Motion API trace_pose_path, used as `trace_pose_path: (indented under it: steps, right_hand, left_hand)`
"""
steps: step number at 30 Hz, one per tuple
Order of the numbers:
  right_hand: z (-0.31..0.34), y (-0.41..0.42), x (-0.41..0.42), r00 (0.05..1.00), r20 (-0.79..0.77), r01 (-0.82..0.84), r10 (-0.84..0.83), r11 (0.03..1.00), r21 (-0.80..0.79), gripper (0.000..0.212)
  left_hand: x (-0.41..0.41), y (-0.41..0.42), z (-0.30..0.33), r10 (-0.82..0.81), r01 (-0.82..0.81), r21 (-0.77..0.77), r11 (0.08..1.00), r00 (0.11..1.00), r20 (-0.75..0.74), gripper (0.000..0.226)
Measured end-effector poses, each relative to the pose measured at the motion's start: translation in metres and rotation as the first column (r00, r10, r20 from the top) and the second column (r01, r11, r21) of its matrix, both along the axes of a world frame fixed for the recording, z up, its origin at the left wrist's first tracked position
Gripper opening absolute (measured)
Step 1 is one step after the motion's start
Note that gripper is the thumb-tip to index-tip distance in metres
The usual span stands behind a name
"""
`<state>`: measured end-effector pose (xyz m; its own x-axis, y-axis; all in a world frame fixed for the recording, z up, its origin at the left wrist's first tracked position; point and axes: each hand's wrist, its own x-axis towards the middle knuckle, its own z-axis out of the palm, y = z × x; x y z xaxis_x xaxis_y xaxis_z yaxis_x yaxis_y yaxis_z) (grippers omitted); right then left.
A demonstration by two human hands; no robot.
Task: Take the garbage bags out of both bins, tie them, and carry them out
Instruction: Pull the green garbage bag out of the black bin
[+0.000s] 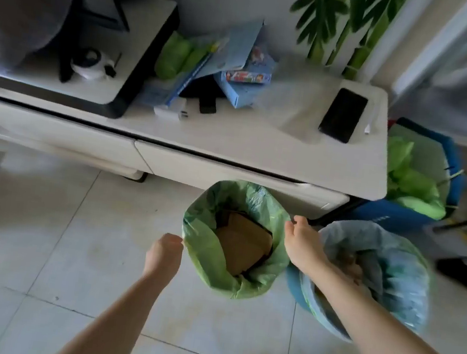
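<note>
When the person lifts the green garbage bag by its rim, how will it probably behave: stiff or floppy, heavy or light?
The green garbage bag looks like thin, wrinkled film, so it will probably sag and fold inward once the left hand and right hand, both pinching its rim, pull up. The brown cardboard inside seems light, but its corners might poke the film.

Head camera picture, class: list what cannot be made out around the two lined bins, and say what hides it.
Head view only:
- Bin under the green plastic bag: hidden by the bag draped over its rim.
- Contents beneath the brown cardboard piece: covered by it.
- Pale blue plastic bag: its contents are blurred and partly hidden by the right forearm.
- Left hand fingers: curled away from the camera.
</note>
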<state>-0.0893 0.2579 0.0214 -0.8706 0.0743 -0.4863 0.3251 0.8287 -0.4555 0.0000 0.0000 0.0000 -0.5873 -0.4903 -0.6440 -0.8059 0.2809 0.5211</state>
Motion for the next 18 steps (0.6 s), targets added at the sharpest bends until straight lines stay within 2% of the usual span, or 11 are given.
trace_pose_path:
  steps: [3,6,8,11,14,18]
  right_hand:
    - [-0.028,-0.001,-0.008,0.992,0.002,0.129,-0.129,0.991,-0.026,0.051]
    - [-0.044,-0.004,-0.014,0.954,0.098,0.292,-0.282,0.951,-0.107,0.061]
    - [-0.050,-0.005,-0.020,0.909,0.189,0.403,-0.372,0.900,-0.167,0.066]
    - [-0.071,-0.005,-0.032,0.789,0.366,0.591,-0.494,0.772,-0.235,0.069]
    - [-0.101,0.003,-0.043,0.733,0.477,0.655,-0.484,0.691,-0.305,0.081]
    - [-0.147,0.027,-0.062,0.761,0.512,0.581,-0.399,0.770,-0.264,0.096]
  left_hand:
    - [0.001,0.001,-0.035,0.085,-0.092,0.204,0.975,0.995,0.045,0.025]
    - [0.000,0.008,-0.057,0.148,-0.160,0.341,0.927,0.987,0.060,0.030]
    - [-0.002,0.011,-0.063,0.176,-0.179,0.401,0.899,0.983,0.044,0.032]
    - [-0.002,0.013,-0.073,0.231,-0.209,0.452,0.867,0.973,0.007,0.033]
    - [0.002,0.016,-0.078,0.265,-0.222,0.489,0.844,0.964,-0.019,0.031]
    - [0.009,0.013,-0.083,0.315,-0.232,0.559,0.796,0.947,-0.056,0.032]
